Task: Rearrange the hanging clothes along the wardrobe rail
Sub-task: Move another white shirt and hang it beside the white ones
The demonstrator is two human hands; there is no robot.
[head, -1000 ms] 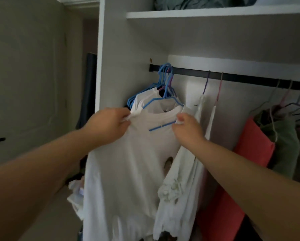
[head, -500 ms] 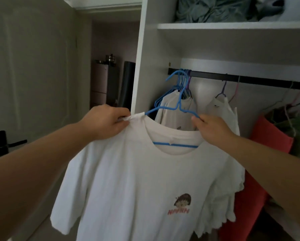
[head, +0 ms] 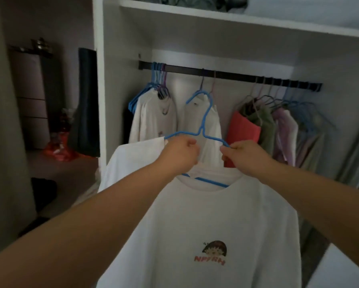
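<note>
A white T-shirt (head: 216, 225) with a small cartoon print hangs on a blue wire hanger (head: 203, 121), held off the dark wardrobe rail (head: 236, 76) in front of me. My left hand (head: 180, 154) grips the hanger's left shoulder and the shirt's collar. My right hand (head: 245, 156) grips the hanger's right shoulder. The hanger's hook points up, below the rail. On the rail hang white shirts on blue hangers (head: 153, 117) at the left, a white garment (head: 211, 125) behind the held hanger, and a red garment (head: 243, 129) with green and lilac clothes (head: 282, 132) at the right.
A white shelf (head: 236, 19) with bundled grey fabric runs above the rail. The wardrobe's white side panel (head: 103, 80) stands at the left. Beyond it are a dark upright roll (head: 87, 100), a cabinet (head: 30, 96) and a red bag (head: 58, 148) on the floor.
The shirt on its blue hanger has come off the rail's left end and now hangs lower and nearer to me. My left hand slid from the shoulder seam towards the collar.
</note>
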